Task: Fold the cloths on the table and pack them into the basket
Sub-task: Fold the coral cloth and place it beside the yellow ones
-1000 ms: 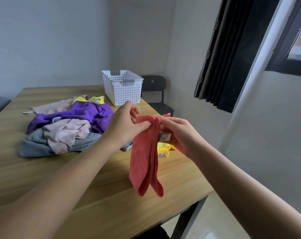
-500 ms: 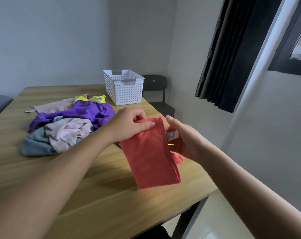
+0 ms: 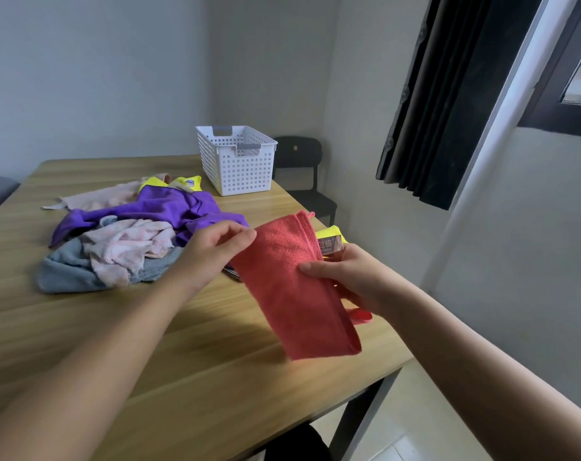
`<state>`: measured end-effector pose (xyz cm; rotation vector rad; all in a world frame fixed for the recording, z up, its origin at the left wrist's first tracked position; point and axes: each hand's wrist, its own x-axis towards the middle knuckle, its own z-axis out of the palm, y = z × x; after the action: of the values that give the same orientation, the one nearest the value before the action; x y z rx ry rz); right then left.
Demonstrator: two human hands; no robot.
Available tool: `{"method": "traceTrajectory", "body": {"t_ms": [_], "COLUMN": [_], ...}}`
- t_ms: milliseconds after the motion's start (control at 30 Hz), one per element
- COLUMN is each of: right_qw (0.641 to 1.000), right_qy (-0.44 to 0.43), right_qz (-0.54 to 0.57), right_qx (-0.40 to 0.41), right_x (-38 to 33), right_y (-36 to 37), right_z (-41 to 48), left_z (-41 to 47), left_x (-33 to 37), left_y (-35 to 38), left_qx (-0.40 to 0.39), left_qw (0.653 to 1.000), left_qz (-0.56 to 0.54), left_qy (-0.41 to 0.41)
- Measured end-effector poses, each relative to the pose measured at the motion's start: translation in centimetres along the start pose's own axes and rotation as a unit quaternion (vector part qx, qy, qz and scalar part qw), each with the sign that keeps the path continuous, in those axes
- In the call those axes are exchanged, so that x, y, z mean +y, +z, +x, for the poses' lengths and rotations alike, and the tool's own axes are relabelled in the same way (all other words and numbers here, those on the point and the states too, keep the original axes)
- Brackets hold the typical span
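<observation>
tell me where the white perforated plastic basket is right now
In the head view, the white perforated plastic basket stands at the far right corner of the wooden table, beyond the purple cloth, with a black chair just behind it.

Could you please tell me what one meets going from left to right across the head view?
pile of cloths → left hand → red cloth → right hand → black curtain. The basket and the chair overlap these, so they are left out.

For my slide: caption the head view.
Left hand and right hand hold a red cloth over the table.
</observation>
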<state>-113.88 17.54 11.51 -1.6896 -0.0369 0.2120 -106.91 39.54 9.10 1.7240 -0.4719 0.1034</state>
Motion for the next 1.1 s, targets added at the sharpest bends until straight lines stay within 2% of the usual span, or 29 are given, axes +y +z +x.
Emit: {"method": "traceTrajectory", "body": {"t_ms": [100,200,267,367,433,533,633,700,800,900,1000,1100], "right_qw": [1.000,0.998,0.996,0.994,0.992,0.991,0.996,0.998,0.997,0.995,0.990,0.983], "right_qy": [0.001,0.008,0.012,0.024,0.039,0.047,0.036,0.040,0.068,0.074,0.085,0.093], "right_qz": [0.023,0.065,0.087,0.106,0.115,0.118,0.050,0.028,0.021,0.049,0.113,0.155], "right_qx": [0.003,-0.007,-0.008,0.003,0.017,0.034,0.057,0.041,-0.016,-0.035,-0.018,-0.018], "right_x": [0.2,0.4,0.4,0.7,1.0,2.0,3.4,4.2,4.7,5.2,5.5,6.0], "right_y": [0.1,0.3,0.3,0.1,-0.2,-0.6,-0.7,-0.7,-0.8,-1.1,-1.5,-1.8], "right_z": [0.5,1.1,1.5,2.1,2.4,2.9,3.1,2.9,2.4,2.4,2.6,2.9], "left_z": [-1.2,-2.2,-2.9,-3.5,-3.6,-3.2,-2.6,-2.1,-1.7,-1.6,-1.9,-2.3], "left_x": [-2.5,-3.8,-4.0,-3.8,-3.4,-3.6,-3.6,-3.5,-3.1,-2.8,-2.6,-2.9], "left_y": [0.7,1.5,1.8,2.5,2.9,2.8,2.6,2.4,2.2,2.3,2.3,2.4], "left_qx": [0.029,-0.012,-0.034,-0.054,-0.040,0.018,0.026,0.026,0.022,0.039,-0.032,-0.098], "left_qw": [0.987,0.938,0.902,0.877,0.890,0.940,0.971,0.979,0.979,0.959,0.922,0.910], "left_qz": [-0.123,-0.290,-0.355,-0.414,-0.395,-0.269,-0.169,-0.129,-0.106,-0.159,-0.263,-0.301], "left_qy": [-0.096,-0.190,-0.243,-0.239,-0.226,-0.209,-0.165,-0.153,-0.173,-0.230,-0.283,-0.266]}}
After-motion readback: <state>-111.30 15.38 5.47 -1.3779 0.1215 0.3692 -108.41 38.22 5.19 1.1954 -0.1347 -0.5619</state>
